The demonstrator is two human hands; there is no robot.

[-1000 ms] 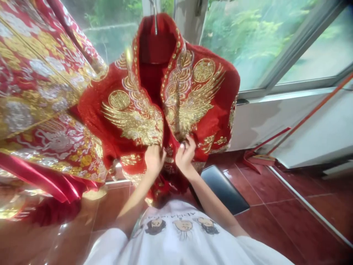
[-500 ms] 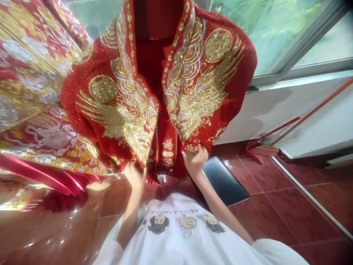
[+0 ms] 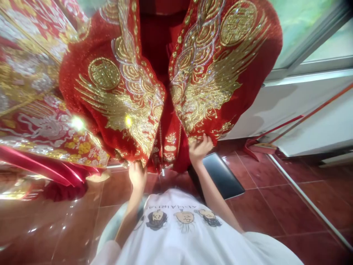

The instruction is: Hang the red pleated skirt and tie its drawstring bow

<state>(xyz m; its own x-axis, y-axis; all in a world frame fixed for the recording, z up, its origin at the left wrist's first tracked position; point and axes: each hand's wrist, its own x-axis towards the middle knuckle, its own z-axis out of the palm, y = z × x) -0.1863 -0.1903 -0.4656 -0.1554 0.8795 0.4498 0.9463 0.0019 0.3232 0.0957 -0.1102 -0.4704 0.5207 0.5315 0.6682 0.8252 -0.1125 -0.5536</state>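
A red jacket (image 3: pixel 143 95) with gold and silver embroidery hangs upright in front of me, its two front panels parted. Fingers of my left hand (image 3: pixel 137 176) are closed on the lower hem of the left-side panel. At the hem of the other panel, my right hand (image 3: pixel 201 149) pinches the cloth between thumb and fingers. Dark red fabric shows in the gap between the panels, with a small white piece (image 3: pixel 163 172) low in that gap. The top of the jacket runs out of view.
More embroidered red garments (image 3: pixel 41 125) hang close on the left. A dark flat box-like object (image 3: pixel 224 176) lies on the red tiled floor (image 3: pixel 264 209). To the right are a red dustpan (image 3: pixel 251 147), a long orange-red handle (image 3: pixel 325 109), a white wall and a window frame (image 3: pixel 303 59).
The jacket now looks larger and closer, and its top has passed further out of view. Both my hands keep hold of the hems and have shifted slightly right.
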